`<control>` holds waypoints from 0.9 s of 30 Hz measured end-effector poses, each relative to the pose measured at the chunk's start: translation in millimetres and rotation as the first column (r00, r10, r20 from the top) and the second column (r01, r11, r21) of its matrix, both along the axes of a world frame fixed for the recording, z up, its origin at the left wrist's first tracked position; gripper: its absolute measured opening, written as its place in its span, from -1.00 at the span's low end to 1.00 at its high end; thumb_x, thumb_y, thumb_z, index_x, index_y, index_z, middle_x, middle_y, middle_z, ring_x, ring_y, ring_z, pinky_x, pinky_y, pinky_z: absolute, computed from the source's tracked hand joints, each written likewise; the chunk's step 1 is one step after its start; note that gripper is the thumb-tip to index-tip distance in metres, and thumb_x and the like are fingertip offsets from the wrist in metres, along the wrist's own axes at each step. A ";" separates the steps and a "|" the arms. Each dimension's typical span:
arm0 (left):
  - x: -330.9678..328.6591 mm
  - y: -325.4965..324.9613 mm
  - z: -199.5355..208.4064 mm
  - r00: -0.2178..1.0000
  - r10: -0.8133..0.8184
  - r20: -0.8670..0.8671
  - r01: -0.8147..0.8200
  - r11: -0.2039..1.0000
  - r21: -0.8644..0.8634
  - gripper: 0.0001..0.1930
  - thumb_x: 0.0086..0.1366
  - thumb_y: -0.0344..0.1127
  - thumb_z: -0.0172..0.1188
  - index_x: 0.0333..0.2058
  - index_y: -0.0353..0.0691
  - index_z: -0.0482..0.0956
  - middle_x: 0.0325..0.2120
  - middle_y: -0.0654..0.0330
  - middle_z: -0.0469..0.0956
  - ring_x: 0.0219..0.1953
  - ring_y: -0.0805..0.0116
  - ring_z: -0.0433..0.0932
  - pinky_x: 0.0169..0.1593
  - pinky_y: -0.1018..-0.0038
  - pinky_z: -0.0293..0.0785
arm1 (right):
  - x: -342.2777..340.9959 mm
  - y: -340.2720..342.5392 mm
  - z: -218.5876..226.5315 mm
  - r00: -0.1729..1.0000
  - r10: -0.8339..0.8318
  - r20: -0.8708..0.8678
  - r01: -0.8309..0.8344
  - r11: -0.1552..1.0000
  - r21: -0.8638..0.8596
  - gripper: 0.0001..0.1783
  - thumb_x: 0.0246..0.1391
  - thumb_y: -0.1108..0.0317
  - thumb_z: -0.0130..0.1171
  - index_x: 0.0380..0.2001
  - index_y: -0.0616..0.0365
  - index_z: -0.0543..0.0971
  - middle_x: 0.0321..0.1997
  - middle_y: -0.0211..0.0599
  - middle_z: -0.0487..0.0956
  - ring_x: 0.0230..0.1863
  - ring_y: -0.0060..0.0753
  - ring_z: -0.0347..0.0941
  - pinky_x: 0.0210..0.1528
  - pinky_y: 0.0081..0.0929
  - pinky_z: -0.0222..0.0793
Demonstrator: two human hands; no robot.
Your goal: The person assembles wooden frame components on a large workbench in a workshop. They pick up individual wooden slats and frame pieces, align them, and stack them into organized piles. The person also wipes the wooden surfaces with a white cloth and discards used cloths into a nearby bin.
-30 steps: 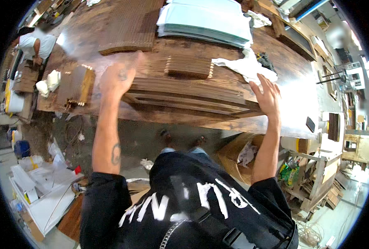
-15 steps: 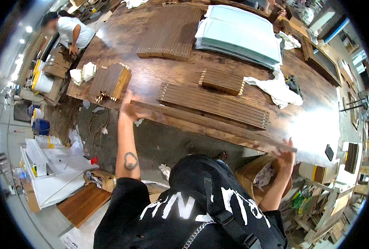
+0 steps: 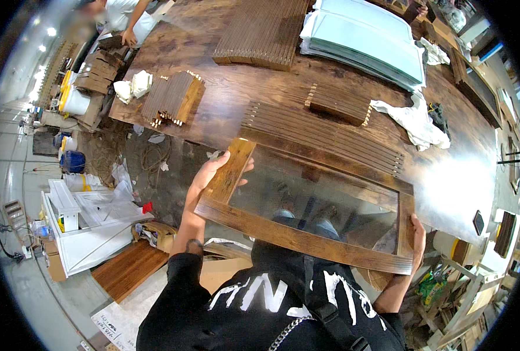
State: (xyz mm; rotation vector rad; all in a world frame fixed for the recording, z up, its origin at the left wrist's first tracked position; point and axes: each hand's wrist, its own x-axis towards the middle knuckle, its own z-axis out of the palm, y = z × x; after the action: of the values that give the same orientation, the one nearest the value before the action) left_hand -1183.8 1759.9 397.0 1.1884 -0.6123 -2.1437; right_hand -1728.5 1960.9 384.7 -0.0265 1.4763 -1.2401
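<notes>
Holding one wooden frame [image 3: 301, 235] between them, the two hands are at its opposite ends. The left hand [image 3: 210, 175] pinches the left end piece, thumb on top and fingers reaching beneath. The right hand [image 3: 418, 234] clasps the outer edge of the right end; its fingers underneath are hidden. The frame has four sides around one see-through middle, and is tilted in front of the person at the near edge of one brown table [image 3: 254, 85].

Four groups of brown wooden strips are on the table: one long row [image 3: 324, 137] just beyond the frame, one short bundle [image 3: 339, 105] farther right, one bundle [image 3: 172, 96] at the left and one wide stack [image 3: 260, 32] on the far side. Right of that stack is one pile of pale sheets [image 3: 362, 41]. One white cloth [image 3: 412, 123] lies right of the short bundle, and one phone [image 3: 478, 223] sits near the right edge.
</notes>
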 end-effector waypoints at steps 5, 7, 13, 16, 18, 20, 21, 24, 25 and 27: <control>10.4 -20.9 18.6 0.997 -0.081 0.019 0.083 0.983 -0.164 -0.41 0.39 -0.07 0.09 0.26 -0.30 0.26 0.10 -0.13 0.45 0.13 0.11 0.49 -0.17 0.21 0.68 | -1.0 -18.2 25.0 0.931 0.093 -0.353 -0.170 0.966 -0.194 -0.61 0.34 0.19 -0.04 0.09 0.19 0.46 -0.23 -0.27 0.64 -0.37 -0.52 0.57 -0.35 -0.55 0.50; 16.8 -33.0 31.8 0.947 -0.180 0.267 0.218 0.969 -0.120 -0.23 0.25 0.06 0.27 0.21 -0.42 0.26 0.11 -0.20 0.41 0.22 0.07 0.39 0.01 0.13 0.56 | -10.4 -15.5 28.3 0.889 0.180 -0.420 -0.285 0.937 -0.201 -0.52 0.32 0.21 0.05 0.23 0.14 0.34 -0.07 -0.28 0.60 -0.17 -0.44 0.55 -0.14 -0.50 0.49; 6.5 -55.3 6.5 0.784 0.160 0.599 0.200 0.850 -0.488 -0.20 0.09 0.21 0.38 0.08 -0.35 0.42 0.07 0.04 0.45 0.18 0.24 0.33 0.26 0.26 0.20 | -16.8 -32.6 1.5 0.807 -0.119 -0.579 -0.131 0.919 -0.372 -0.42 0.31 0.18 0.10 0.29 0.18 0.26 0.25 -0.32 0.35 0.19 -0.38 0.27 0.25 -0.39 0.16; -7.9 -75.5 -15.4 0.934 0.208 0.290 0.044 0.740 -0.671 -0.31 0.14 0.07 0.40 0.07 -0.32 0.45 -0.01 0.17 0.50 0.05 0.33 0.42 0.18 0.35 0.30 | -29.3 -41.4 -24.5 0.787 -0.251 -0.563 -0.041 0.890 -0.454 -0.42 0.33 0.14 0.06 0.30 0.16 0.24 0.20 -0.35 0.36 0.18 -0.42 0.25 0.28 -0.40 0.11; -7.7 -90.6 -41.3 0.960 0.185 0.211 0.009 0.732 -0.681 -0.46 0.17 -0.14 0.41 0.05 -0.26 0.47 -0.08 0.27 0.55 -0.02 0.41 0.47 0.11 0.39 0.38 | -56.6 -41.9 -58.2 0.893 -0.277 -0.354 -0.012 0.773 -0.635 -0.37 0.34 0.05 0.02 0.31 0.19 0.22 0.27 -0.31 0.30 0.23 -0.41 0.21 0.33 -0.36 0.06; -8.6 -96.9 -44.3 0.965 0.160 0.210 0.024 0.740 -0.672 -0.53 0.18 -0.27 0.39 0.04 -0.23 0.48 -0.12 0.31 0.57 -0.05 0.43 0.49 0.07 0.40 0.41 | -44.9 -53.5 -64.8 0.900 -0.342 -0.270 0.097 0.762 -0.641 -0.23 0.34 -0.09 -0.10 0.38 0.22 0.07 0.40 -0.24 0.15 0.37 -0.31 0.06 0.41 -0.32 -0.08; -11.1 -96.7 -47.1 0.962 0.156 0.223 0.031 0.751 -0.659 -0.56 0.19 -0.35 0.38 0.03 -0.21 0.48 -0.14 0.33 0.58 -0.06 0.44 0.50 0.05 0.41 0.43 | -39.9 -54.6 -65.0 0.895 -0.379 -0.233 0.153 0.753 -0.640 -0.16 0.34 -0.16 -0.15 0.41 0.24 -0.01 0.47 -0.21 0.08 0.44 -0.26 -0.01 0.45 -0.30 -0.15; -8.5 -96.6 -61.8 0.951 0.107 0.291 0.049 0.875 -0.481 -0.49 0.14 -0.39 0.41 0.07 -0.22 0.44 -0.13 0.30 0.57 -0.08 0.40 0.49 0.06 0.40 0.42 | -2.7 -72.0 -48.4 0.840 -0.515 -0.170 0.335 0.739 -0.585 -0.14 0.29 -0.28 -0.19 0.43 0.03 -0.01 0.48 -0.23 0.07 0.41 -0.20 0.08 0.41 -0.17 -0.01; -12.6 -96.4 -68.8 0.955 0.099 0.279 0.057 0.863 -0.502 -0.40 0.12 -0.37 0.44 0.12 -0.21 0.39 -0.06 0.26 0.53 -0.01 0.37 0.45 0.11 0.37 0.37 | -11.2 -66.9 -59.1 0.853 -0.502 -0.144 0.305 0.703 -0.642 -0.17 0.28 -0.29 -0.19 0.42 0.00 0.04 0.46 -0.23 0.11 0.40 -0.21 0.10 0.40 -0.18 0.03; -11.0 -94.7 -75.3 0.972 0.068 0.226 0.086 0.791 -0.605 -0.24 0.11 -0.18 0.44 0.24 -0.19 0.27 0.10 0.20 0.41 0.16 0.33 0.32 0.24 0.30 0.24 | -49.7 -51.6 -83.8 0.888 -0.443 -0.121 0.248 0.684 -0.686 -0.22 0.29 -0.30 -0.22 0.33 0.05 0.22 0.31 -0.16 0.35 0.29 -0.19 0.28 0.32 -0.17 0.17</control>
State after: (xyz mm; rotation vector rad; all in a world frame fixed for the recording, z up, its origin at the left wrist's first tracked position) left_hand -1194.8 1665.2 321.7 1.0589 -1.3074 -1.6026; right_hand -1778.3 1909.3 300.9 -0.4279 1.2273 -2.1131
